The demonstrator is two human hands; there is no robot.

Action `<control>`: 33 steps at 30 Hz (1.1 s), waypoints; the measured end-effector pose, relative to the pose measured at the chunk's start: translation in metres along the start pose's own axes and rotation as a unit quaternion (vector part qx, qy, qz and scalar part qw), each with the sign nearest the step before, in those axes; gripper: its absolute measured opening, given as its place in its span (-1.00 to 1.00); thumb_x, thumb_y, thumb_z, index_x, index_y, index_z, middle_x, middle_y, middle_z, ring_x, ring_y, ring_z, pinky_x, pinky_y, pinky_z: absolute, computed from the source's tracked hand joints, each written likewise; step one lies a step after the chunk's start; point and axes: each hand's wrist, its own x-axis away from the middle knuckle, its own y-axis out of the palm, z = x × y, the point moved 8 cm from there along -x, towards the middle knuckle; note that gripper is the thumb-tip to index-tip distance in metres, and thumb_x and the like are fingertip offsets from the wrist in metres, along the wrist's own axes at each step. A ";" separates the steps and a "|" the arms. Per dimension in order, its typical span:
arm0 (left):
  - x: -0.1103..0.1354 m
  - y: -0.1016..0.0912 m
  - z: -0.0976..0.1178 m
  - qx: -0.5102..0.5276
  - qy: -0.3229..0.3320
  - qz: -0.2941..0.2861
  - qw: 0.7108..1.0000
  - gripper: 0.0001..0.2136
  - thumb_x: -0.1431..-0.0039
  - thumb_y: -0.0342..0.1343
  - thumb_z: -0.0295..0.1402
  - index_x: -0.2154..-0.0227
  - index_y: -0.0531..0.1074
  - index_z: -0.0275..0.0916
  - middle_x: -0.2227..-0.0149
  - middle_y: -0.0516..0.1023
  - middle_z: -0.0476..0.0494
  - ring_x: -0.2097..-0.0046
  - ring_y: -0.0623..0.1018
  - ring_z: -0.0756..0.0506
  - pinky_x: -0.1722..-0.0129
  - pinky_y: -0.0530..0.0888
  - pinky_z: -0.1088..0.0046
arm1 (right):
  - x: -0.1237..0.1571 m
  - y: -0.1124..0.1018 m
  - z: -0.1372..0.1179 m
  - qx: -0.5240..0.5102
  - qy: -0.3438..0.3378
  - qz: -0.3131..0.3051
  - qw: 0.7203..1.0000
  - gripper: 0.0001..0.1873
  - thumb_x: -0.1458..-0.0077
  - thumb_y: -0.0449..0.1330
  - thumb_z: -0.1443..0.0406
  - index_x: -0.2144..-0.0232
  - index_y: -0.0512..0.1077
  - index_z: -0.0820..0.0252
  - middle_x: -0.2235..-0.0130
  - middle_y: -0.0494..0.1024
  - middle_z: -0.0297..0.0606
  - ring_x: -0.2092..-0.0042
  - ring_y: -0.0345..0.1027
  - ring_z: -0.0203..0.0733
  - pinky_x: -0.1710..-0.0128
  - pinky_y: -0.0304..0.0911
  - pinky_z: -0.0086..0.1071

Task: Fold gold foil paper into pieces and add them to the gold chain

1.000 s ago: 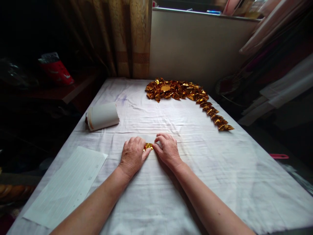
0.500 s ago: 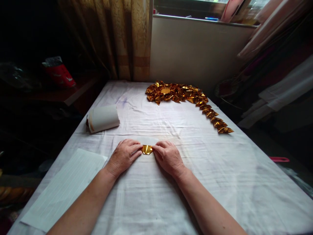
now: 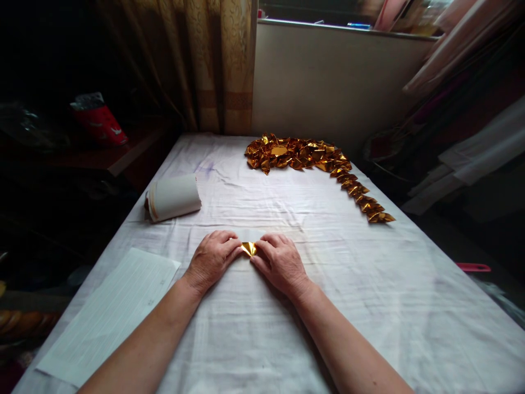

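Note:
A small piece of shiny gold foil paper [image 3: 248, 249] lies between my two hands on the white cloth. Its visible part is narrow and creased, with a pointed lower edge. My left hand [image 3: 215, 257] pinches its left end between thumb and fingers. At the other end, my right hand [image 3: 281, 262] grips the foil, with the thumb pressed near the lower fold. My fingertips hide both ends. Farther back lies a garland of folded gold foil [image 3: 299, 155], bunched along the far edge, with a tail running down to the right.
A white roll [image 3: 174, 197] lies on its side at the left of the cloth-covered table [image 3: 348, 328]. Lined paper sheets [image 3: 110, 312] rest by my left forearm. A red container [image 3: 100, 123] stands on a dark side table. Clothes [image 3: 479, 148] hang at the right.
The foil's visible face has gone from a wide flat-bottomed shape to a smaller, pointed one with a crease. My hands have drawn slightly closer together, and the white strip behind it no longer shows.

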 end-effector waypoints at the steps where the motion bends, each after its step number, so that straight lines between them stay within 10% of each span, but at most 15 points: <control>1: 0.000 0.000 0.001 0.001 -0.001 0.003 1.000 -0.72 -0.34 -0.06 -0.18 0.25 0.51 -0.18 0.15 0.55 -0.12 0.13 0.47 -0.10 0.07 0.39 0.32 | 0.000 0.000 0.000 0.003 -0.003 0.001 1.000 -0.80 -0.12 0.26 0.19 0.20 0.50 0.12 0.14 0.53 -0.17 0.09 0.33 -0.04 0.10 0.22 -0.19; 17: 0.004 0.001 0.005 -0.014 0.035 -0.003 0.999 -0.78 -0.35 -0.06 -0.26 0.24 0.48 -0.18 0.23 0.56 -0.09 0.16 0.46 -0.11 0.12 0.36 0.33 | 0.000 0.005 0.021 -0.046 0.035 0.002 0.998 -0.87 -0.20 0.16 0.29 0.25 0.52 0.09 0.17 0.53 -0.24 0.10 0.34 -0.16 0.05 0.17 -0.28; 33: -0.002 0.008 -0.002 -0.048 -0.135 -0.033 0.989 -0.87 -0.29 0.02 -0.29 0.23 0.43 -0.17 0.31 0.57 -0.08 0.21 0.49 -0.15 0.17 0.31 0.30 | -0.004 0.002 0.029 -0.007 0.164 0.037 0.986 -0.82 -0.19 0.18 0.20 0.42 0.46 0.13 0.18 0.51 -0.24 0.09 0.29 -0.11 0.11 0.05 -0.25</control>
